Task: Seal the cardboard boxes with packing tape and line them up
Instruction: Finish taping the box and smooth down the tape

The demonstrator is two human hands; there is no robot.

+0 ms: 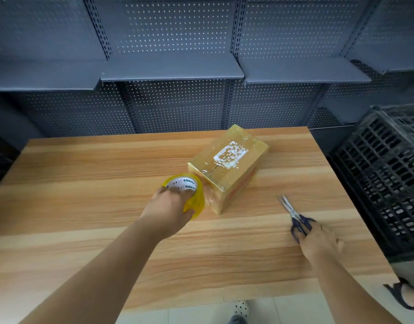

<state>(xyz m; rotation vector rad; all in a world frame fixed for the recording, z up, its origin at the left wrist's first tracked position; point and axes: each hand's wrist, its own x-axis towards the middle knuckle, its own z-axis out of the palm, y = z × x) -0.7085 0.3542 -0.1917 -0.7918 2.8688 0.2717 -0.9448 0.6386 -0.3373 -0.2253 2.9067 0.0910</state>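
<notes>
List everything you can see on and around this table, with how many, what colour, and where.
cardboard box: one, tan, wrapped in clear tape, on the table right of centre
tape roll: one, yellow with a white core, against the box's near end
scissors: one pair, dark blue handles, on the table's right side
table: one, light wood grain, centre
crates: black plastic, stacked right of the table, count unclear
shelving: grey pegboard with shelves, behind the table
shoe: one, white with dark dots, on the floor at the near edge
left hand: grips the tape roll
right hand: holds the scissors by the handles
</notes>
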